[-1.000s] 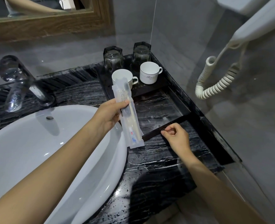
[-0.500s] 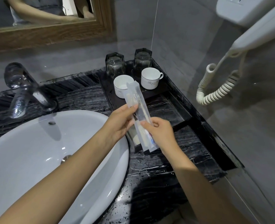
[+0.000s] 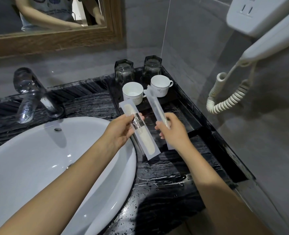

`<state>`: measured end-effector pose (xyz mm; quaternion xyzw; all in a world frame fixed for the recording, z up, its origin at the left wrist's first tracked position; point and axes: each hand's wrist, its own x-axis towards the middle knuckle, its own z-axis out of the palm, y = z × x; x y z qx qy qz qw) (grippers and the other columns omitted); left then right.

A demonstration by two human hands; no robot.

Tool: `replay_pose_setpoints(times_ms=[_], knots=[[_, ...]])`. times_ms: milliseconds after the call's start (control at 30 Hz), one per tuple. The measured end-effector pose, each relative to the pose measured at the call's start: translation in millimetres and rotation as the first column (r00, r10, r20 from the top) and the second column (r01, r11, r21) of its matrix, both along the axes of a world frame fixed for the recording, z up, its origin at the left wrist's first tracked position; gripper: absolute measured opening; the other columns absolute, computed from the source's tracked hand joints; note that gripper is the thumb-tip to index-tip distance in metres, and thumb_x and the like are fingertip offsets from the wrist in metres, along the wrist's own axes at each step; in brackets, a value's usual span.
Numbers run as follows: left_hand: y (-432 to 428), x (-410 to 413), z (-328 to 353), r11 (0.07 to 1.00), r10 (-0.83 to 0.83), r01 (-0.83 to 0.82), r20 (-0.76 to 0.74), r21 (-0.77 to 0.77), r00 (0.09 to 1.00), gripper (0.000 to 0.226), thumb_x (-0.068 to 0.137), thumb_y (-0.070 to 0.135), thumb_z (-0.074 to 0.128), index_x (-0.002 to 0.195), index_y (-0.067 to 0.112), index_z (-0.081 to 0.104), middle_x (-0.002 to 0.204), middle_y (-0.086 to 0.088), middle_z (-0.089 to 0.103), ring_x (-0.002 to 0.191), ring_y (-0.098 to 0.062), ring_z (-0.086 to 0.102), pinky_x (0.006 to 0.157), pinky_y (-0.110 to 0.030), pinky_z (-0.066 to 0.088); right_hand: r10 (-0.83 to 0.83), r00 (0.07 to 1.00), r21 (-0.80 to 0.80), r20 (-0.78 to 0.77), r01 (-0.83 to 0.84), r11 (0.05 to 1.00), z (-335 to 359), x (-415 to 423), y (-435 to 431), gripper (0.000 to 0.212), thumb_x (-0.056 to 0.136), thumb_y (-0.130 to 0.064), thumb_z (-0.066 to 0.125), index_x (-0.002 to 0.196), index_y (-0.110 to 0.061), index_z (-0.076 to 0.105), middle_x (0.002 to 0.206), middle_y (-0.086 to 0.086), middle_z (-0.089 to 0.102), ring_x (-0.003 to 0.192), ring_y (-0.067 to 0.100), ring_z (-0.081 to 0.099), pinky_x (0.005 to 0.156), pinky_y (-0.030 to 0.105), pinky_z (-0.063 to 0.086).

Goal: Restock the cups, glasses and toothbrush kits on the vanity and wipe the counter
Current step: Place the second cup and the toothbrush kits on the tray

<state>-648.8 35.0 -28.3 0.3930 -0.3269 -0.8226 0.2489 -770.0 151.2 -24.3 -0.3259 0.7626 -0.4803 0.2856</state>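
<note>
Two sealed kits are being held just above the tray [image 3: 196, 126]: comb kit [image 3: 141, 133] pinched by left hand [image 3: 121, 131] fingers, toothbrush kit [image 3: 155, 106] by right hand [image 3: 172, 133]. Judged v. light, flexible, slippery film; best gripped mid-length.

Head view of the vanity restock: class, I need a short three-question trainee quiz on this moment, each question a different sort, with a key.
1. True or false: both white cups, one and the other, stand upright on the black tray.
2. How many glasses, such as this one, sit mouth-down behind the cups?
3. The left hand grips a sealed packet holding: A comb, B razor, C soap.

Key: 1 true; 2 two; 3 A. The right hand holds the toothbrush kit.
</note>
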Motion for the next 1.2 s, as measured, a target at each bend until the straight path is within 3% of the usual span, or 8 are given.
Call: replay_pose_setpoints(times_ms=[100, 200, 367, 500, 667, 767, 1000, 1200], knots=[[1, -4, 4, 1.000, -0.001, 0.001, -0.014, 0.016, 1.000, 0.016, 0.090, 0.002, 0.048, 0.090, 0.002, 0.064, 0.076, -0.007, 0.075, 0.072, -0.014, 0.072, 0.059, -0.026, 0.059, 0.060, 0.998, 0.006, -0.027, -0.060, 0.998, -1, 10, -1, 0.026, 0.098, -0.026, 0.041, 0.112, -0.011, 0.056, 0.097, 0.010, 0.064, 0.081, 0.019, 0.056, 0.080, 0.038, 0.048], [1, -5, 5, 1.000, 0.013, -0.013, -0.007, 0.006, 1.000, 0.016, 0.089, 0.001, 0.049, 0.083, 0.005, 0.063, 0.068, -0.005, 0.074, 0.064, -0.013, 0.071, 0.056, -0.025, 0.058, 0.046, 0.998, -0.023, -0.052, -0.048, 0.999, -3, 15, 0, 0.029, 0.098, -0.016, 0.039, 0.119, -0.012, 0.059, 0.114, 0.003, 0.062, 0.104, 0.013, 0.055, 0.089, 0.025, 0.042], [2, -6, 4, 1.000, 0.020, -0.021, 0.018, 0.013, 1.000, 0.015, 0.088, 0.002, 0.052, 0.078, 0.007, 0.063, 0.063, -0.003, 0.073, 0.058, -0.012, 0.070, 0.053, -0.025, 0.057, -0.071, 0.987, 0.006, 0.144, 0.071, 0.997, 0, 9, 2, 0.033, 0.088, -0.006, 0.056, 0.120, -0.013, 0.053, 0.097, 0.006, 0.063, 0.091, 0.017, 0.060, 0.086, 0.033, 0.051], [2, -6, 2, 0.999, 0.021, -0.022, 0.028, 0.025, 0.999, 0.007, 0.086, 0.006, 0.058, 0.081, 0.006, 0.063, 0.067, -0.004, 0.073, 0.061, -0.012, 0.070, 0.053, -0.024, 0.057, -0.019, 0.970, 0.034, 0.241, 0.011, 0.999, 5, -3, 4, 0.019, 0.082, -0.002, 0.064, 0.101, -0.004, 0.067, 0.078, -0.001, 0.064, 0.067, 0.007, 0.058, 0.061, 0.014, 0.050], [2, -11, 2, 1.000, 0.026, -0.025, 0.069, -0.015, 0.997, 0.008, 0.079, 0.001, 0.065, 0.082, 0.009, 0.066, 0.071, -0.005, 0.073, 0.064, -0.014, 0.069, 0.058, -0.027, 0.059, 0.017, 0.965, 0.077, 0.262, -0.039, 0.996, 11, -16, 5, 0.012, 0.083, -0.013, 0.068, 0.091, -0.006, 0.071, 0.075, 0.005, 0.064, 0.056, 0.007, 0.054, 0.047, 0.011, 0.043], [2, -13, 6, 1.000, 0.020, -0.019, 0.053, -0.013, 0.998, 0.009, 0.079, -0.001, 0.064, 0.086, 0.005, 0.067, 0.069, -0.005, 0.074, 0.063, -0.013, 0.071, 0.056, -0.026, 0.059, -0.027, 0.966, 0.084, 0.258, 0.005, 0.996, 12, -23, 5, 0.004, 0.082, -0.012, 0.068, 0.083, -0.009, 0.071, 0.075, 0.012, 0.063, 0.065, 0.022, 0.052, 0.053, 0.022, 0.044], [-22, 9, 10, 0.997, 0.024, -0.029, 0.079, 0.066, 0.997, 0.012, 0.089, 0.005, 0.053, 0.087, 0.002, 0.064, 0.062, -0.004, 0.073, 0.061, -0.011, 0.070, 0.056, -0.025, 0.059, -0.127, 0.975, 0.325, 0.180, 0.063, 0.944, 19, -74, 16, 0.012, 0.072, -0.005, 0.076, 0.065, -0.012, 0.070, 0.051, -0.003, 0.065, 0.044, 0.008, 0.059, 0.041, 0.013, 0.046], [-41, 31, 15, 0.985, 0.138, -0.139, 0.010, 0.107, 0.990, 0.010, 0.087, 0.000, 0.053, 0.094, -0.001, 0.062, 0.071, -0.007, 0.075, 0.067, -0.014, 0.072, 0.062, -0.027, 0.060, -0.131, 0.978, 0.461, 0.163, 0.043, 0.886, 5, -81, -10, 0.025, 0.072, -0.004, 0.075, 0.094, 0.006, 0.070, 0.081, 0.015, 0.067, 0.061, 0.019, 0.058, 0.065, 0.027, 0.049]])
